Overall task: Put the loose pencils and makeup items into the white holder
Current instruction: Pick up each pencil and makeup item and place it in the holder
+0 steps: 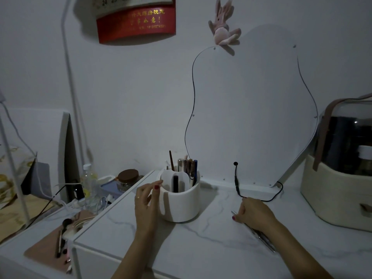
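The white holder point(181, 204) stands on the marble-patterned tabletop point(201, 248), with several pencils and makeup sticks point(188, 168) upright in its back sections and a black stick point(175, 184) in the front one. My left hand point(146, 206) is just left of the holder, fingers raised beside its rim, pinching a thin pale stick point(161, 185). My right hand point(255, 215) rests on the table to the right, closed over several thin pencils point(261, 237) that lie under it and stick out toward me.
A black cable with a plug point(236, 178) runs along the table behind my right hand, below a wavy mirror point(261, 117). A cream cosmetics case point(342, 178) sits at far right. The lower left shelf holds a pink tray point(48, 250) with brushes, a bottle point(88, 182) and a jar point(127, 178).
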